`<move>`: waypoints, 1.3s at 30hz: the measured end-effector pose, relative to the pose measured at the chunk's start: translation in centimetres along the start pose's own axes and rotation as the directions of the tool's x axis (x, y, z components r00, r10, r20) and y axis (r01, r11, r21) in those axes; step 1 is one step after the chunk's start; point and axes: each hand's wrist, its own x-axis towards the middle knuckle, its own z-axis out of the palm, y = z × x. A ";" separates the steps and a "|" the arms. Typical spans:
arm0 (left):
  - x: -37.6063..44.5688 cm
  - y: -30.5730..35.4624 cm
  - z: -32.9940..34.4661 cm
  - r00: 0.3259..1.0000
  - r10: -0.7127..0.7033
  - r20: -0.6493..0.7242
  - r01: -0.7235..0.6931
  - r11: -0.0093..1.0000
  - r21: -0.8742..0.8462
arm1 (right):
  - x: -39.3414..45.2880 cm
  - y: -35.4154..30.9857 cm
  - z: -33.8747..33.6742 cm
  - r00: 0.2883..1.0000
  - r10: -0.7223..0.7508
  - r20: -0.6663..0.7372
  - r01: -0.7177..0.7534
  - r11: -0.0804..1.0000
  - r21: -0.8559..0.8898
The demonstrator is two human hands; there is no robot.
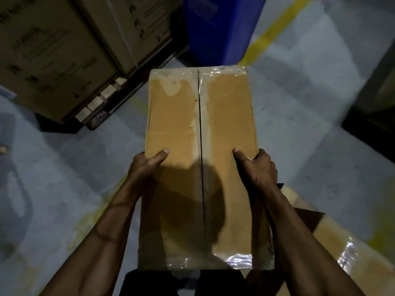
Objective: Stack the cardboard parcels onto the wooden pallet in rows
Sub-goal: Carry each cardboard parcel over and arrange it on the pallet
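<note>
A long brown cardboard parcel, taped along its centre seam, is held up in front of me above the floor. My left hand grips its left edge, thumb lying on the top face. On the other side my right hand grips the right edge in the same way, thumb on top. The fingers of both hands are hidden under the parcel's sides. A wooden pallet stands at the upper left, loaded with large printed cartons.
A blue container stands just beyond the parcel. Another taped cardboard parcel lies low at the right. A yellow line crosses the grey floor. Something dark sits at the right edge.
</note>
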 end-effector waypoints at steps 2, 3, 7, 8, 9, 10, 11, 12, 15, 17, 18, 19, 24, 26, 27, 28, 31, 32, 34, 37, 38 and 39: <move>-1.0 2.3 -0.1 0.998 0.056 -0.003 -0.056 0.995 0.081 | -2.2 -0.1 -1.9 0.998 0.035 -0.052 -0.032 0.998 0.047; -1.5 3.5 -0.1 0.997 0.083 0.000 -0.082 0.990 0.111 | -3.3 -0.2 -2.7 0.995 0.053 -0.082 -0.047 0.996 0.073; -3.4 7.5 -0.4 0.983 0.177 0.054 -0.185 0.955 0.234 | -7.9 0.1 -4.4 0.972 0.128 -0.196 -0.091 0.978 0.188; -3.7 8.2 -0.5 0.975 0.208 0.073 -0.220 0.938 0.268 | -9.2 0.2 -4.5 0.962 0.146 -0.231 -0.094 0.970 0.222; -3.9 8.8 -0.7 0.967 0.237 0.089 -0.253 0.919 0.301 | -10.2 0.3 -4.5 0.952 0.160 -0.261 -0.095 0.965 0.245; -4.2 9.4 -1.1 0.955 0.274 0.117 -0.297 0.893 0.338 | -11.6 0.3 -4.3 0.938 0.182 -0.295 -0.103 0.959 0.265; -4.5 9.8 -1.4 0.939 0.311 0.150 -0.345 0.864 0.367 | -12.9 0.3 -4.1 0.923 0.207 -0.323 -0.113 0.951 0.288; -4.8 10.0 -1.8 0.915 0.354 0.191 -0.402 0.829 0.389 | -14.3 0.3 -3.6 0.906 0.238 -0.351 -0.122 0.939 0.322; -5.9 10.6 -2.8 0.844 0.445 0.299 -0.536 0.722 0.438 | -18.6 0.4 -1.9 0.841 0.320 -0.437 -0.129 0.902 0.412; -6.6 10.7 -3.8 0.804 0.480 0.351 -0.595 0.654 0.468 | -21.5 0.3 -0.6 0.785 0.381 -0.489 -0.142 0.878 0.457; -6.9 10.6 -4.4 0.782 0.486 0.392 -0.624 0.625 0.470 | -23.0 0.2 0.1 0.755 0.417 -0.507 -0.151 0.862 0.484; -7.3 10.4 -5.0 0.761 0.481 0.436 -0.648 0.601 0.467 | -24.5 0.1 0.9 0.727 0.452 -0.517 -0.164 0.845 0.509; -10.5 9.5 -7.1 0.634 0.514 0.578 -0.766 0.523 0.374 | -32.4 0.1 4.6 0.575 0.602 -0.554 -0.182 0.755 0.631; -12.0 8.9 -7.7 0.581 0.529 0.619 -0.802 0.504 0.322 | -35.4 0.1 5.6 0.513 0.635 -0.578 -0.172 0.736 0.655; -12.9 8.5 -7.9 0.553 0.534 0.640 -0.819 0.490 0.299 | -36.9 0.3 6.2 0.480 0.650 -0.589 -0.169 0.727 0.665; -13.5 8.1 -8.0 0.525 0.536 0.661 -0.834 0.478 0.275 | -38.2 0.4 6.7 0.454 0.668 -0.590 -0.172 0.715 0.677; -15.6 6.6 -8.4 0.441 0.522 0.730 -0.876 0.426 0.225 | -42.1 1.1 8.4 0.399 0.721 -0.567 -0.174 0.666 0.725; -16.3 5.9 -8.5 0.409 0.514 0.754 -0.892 0.401 0.211 | -43.6 1.4 9.1 0.382 0.737 -0.558 -0.167 0.649 0.743; -17.9 4.7 -8.8 0.359 0.488 0.796 -0.911 0.370 0.184 | -46.3 2.1 10.3 0.350 0.765 -0.541 -0.158 0.617 0.771; -20.5 2.4 -9.6 0.296 0.438 0.849 -0.933 0.324 0.158 | -50.5 3.5 12.4 0.300 0.797 -0.525 -0.165 0.585 0.794; -21.5 1.4 -10.1 0.273 0.423 0.864 -0.940 0.310 0.145 | -52.1 3.9 13.3 0.276 0.808 -0.521 -0.168 0.574 0.802; -22.7 0.3 -10.7 0.249 0.412 0.876 -0.946 0.297 0.130 | -53.9 4.4 14.3 0.245 0.823 -0.513 -0.168 0.557 0.813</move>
